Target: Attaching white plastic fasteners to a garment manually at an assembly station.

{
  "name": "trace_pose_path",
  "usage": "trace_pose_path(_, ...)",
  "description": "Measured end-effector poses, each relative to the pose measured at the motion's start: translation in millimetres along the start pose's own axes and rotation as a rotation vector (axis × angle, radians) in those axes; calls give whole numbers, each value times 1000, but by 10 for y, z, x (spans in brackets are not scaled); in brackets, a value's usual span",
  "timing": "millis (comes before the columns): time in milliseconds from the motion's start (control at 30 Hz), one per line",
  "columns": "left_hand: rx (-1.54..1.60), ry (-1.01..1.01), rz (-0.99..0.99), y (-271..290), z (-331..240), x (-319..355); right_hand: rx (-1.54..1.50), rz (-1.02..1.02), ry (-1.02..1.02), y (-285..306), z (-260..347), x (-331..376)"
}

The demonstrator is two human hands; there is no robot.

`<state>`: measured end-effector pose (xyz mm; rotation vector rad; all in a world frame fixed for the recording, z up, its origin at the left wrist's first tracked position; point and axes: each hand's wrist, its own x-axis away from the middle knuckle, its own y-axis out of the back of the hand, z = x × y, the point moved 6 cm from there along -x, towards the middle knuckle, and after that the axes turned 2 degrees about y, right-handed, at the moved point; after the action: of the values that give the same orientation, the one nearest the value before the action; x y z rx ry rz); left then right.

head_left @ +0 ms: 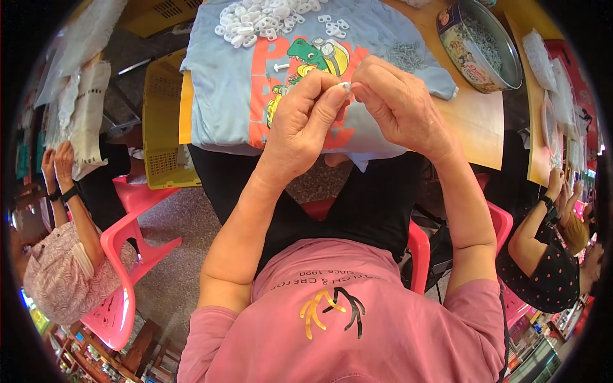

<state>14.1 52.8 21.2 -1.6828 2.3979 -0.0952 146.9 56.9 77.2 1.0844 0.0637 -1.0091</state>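
Observation:
My left hand (299, 124) pinches a small white plastic piece (345, 85) between thumb and forefinger, above the near part of a blue printed T-shirt (220, 105) spread on the table. Against the other end of that piece, my right hand (402, 105) is closed in a pinch; what its fingertips hold is too small to make out. On the shirt, a pile of white plastic pieces with holes (258, 19) lies at the far left. A few similar pieces (334, 27) sit apart to its right. Small metal screws or nails (407, 54) are scattered farther right.
An oval tin (477, 48) full of metal fasteners stands at the table's far right. Left of the table is a yellow plastic crate (167, 121). Pink chairs (131, 236) stand at both sides. A person at the left (70, 255) and another at the right (543, 249) work nearby.

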Motion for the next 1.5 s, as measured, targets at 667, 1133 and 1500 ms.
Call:
trace_pose_path(667, 44, 62, -6, 49, 48, 17, -96, -75, -126, -80, -51, 36)
trace_pose_path(1133, 3, 29, -12, 16, 44, 3, 63, 85, -51, 76, -3, 7)
trace_pose_path(1500, -43, 13, -21, 0, 1, -1, 7, -3, -28, -15, -1, 38)
